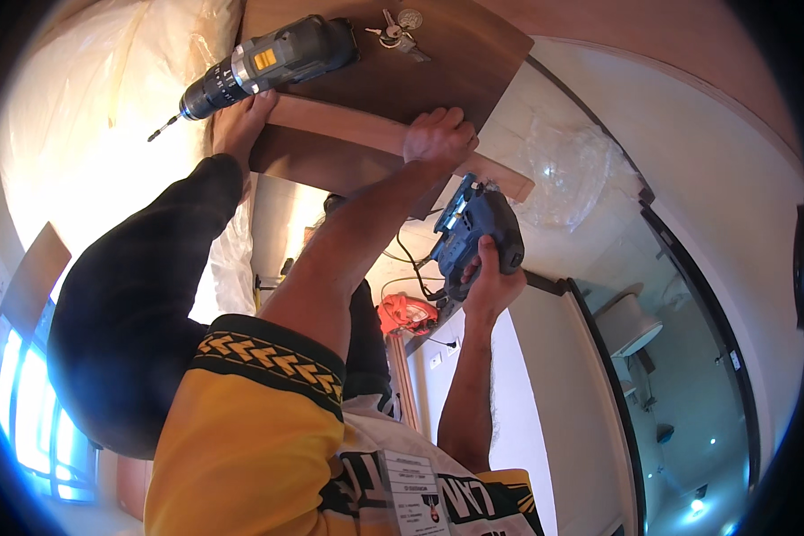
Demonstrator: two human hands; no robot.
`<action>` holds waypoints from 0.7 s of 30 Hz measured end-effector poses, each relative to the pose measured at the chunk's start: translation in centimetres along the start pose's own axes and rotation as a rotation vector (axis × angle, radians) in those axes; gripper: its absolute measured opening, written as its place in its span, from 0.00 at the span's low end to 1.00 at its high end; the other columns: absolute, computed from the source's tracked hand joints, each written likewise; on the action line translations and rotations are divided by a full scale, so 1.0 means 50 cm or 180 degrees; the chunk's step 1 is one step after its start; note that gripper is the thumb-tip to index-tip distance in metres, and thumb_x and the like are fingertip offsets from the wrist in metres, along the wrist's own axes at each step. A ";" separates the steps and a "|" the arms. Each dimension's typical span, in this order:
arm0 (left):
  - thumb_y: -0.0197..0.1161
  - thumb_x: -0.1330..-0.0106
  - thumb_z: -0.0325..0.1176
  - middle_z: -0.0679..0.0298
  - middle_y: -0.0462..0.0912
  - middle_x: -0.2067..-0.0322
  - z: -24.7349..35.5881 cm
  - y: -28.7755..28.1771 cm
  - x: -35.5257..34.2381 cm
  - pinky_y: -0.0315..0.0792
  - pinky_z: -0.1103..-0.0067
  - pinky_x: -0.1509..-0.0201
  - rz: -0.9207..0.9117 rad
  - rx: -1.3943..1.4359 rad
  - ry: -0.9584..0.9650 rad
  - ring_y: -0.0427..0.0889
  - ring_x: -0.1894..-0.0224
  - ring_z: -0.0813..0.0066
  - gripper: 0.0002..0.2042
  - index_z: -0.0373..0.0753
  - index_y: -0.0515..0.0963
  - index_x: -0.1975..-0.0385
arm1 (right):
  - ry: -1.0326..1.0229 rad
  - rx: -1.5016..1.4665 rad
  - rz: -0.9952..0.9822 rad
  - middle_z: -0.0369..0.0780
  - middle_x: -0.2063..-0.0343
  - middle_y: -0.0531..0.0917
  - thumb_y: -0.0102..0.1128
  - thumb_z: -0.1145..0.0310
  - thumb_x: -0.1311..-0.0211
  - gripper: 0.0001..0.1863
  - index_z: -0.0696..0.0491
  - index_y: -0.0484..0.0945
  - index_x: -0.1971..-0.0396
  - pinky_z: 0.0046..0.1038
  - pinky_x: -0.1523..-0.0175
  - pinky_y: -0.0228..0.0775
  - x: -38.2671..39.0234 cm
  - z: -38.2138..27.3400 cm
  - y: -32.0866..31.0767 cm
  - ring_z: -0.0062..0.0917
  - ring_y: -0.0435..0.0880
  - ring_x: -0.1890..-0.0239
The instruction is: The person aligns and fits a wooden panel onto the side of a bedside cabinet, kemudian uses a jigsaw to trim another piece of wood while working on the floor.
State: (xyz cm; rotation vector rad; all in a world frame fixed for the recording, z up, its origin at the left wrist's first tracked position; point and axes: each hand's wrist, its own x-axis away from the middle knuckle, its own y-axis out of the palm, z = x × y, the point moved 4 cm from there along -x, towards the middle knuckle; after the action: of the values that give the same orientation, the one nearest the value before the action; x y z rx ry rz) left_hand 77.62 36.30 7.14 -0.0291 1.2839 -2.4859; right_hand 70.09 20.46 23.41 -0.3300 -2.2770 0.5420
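Observation:
My left hand (438,138) is closed on a narrow wooden plank (335,123), which lies across a brown board (473,62). My right hand (493,281) grips the handle of a dark jigsaw (473,228) just below the plank's right end, with a cord trailing from it. Whether the blade touches the wood I cannot tell. My bare foot (237,125) rests at the plank's left end. A cordless drill (277,58) with a bit fitted lies on the board above the foot, and some keys (393,36) lie to its right.
A plastic-covered surface (80,107) fills the upper left. Crumpled clear plastic (558,179) lies right of the board. A red-orange bundle (406,313) sits among cables below. A dark-framed glass doorway (674,357), with a toilet visible beyond, is on the right.

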 end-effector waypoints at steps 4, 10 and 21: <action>0.71 0.46 0.38 0.71 0.74 0.74 -0.004 0.000 0.000 0.75 0.69 0.65 -0.0091 -0.0032 -0.0021 0.81 0.67 0.72 0.08 0.50 0.80 0.83 | -0.0033 -0.0022 -0.0040 0.36 0.81 0.79 0.74 0.64 0.37 0.14 0.61 0.81 0.69 0.25 0.82 0.65 -0.003 0.007 -0.001 0.20 0.75 0.85; 0.71 0.46 0.37 0.71 0.74 0.74 -0.002 -0.003 -0.001 0.75 0.70 0.66 -0.0014 -0.0019 -0.0012 0.81 0.68 0.72 0.08 0.50 0.80 0.83 | -0.0057 -0.0079 -0.0045 0.36 0.81 0.79 0.74 0.63 0.37 0.15 0.60 0.81 0.69 0.24 0.82 0.65 -0.001 0.001 0.000 0.20 0.75 0.85; 0.71 0.45 0.38 0.71 0.74 0.74 -0.002 -0.006 0.001 0.76 0.70 0.65 -0.0001 0.0056 -0.0015 0.81 0.68 0.72 0.08 0.49 0.80 0.84 | -0.0024 -0.0084 0.0036 0.35 0.81 0.79 0.74 0.62 0.37 0.16 0.60 0.82 0.68 0.25 0.82 0.65 0.000 0.007 0.001 0.20 0.75 0.85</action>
State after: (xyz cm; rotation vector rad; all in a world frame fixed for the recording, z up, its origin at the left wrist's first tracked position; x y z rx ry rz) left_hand 77.48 36.51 7.31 -0.0311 1.2603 -2.4958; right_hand 69.84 20.38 23.17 -0.3548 -2.2926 0.5201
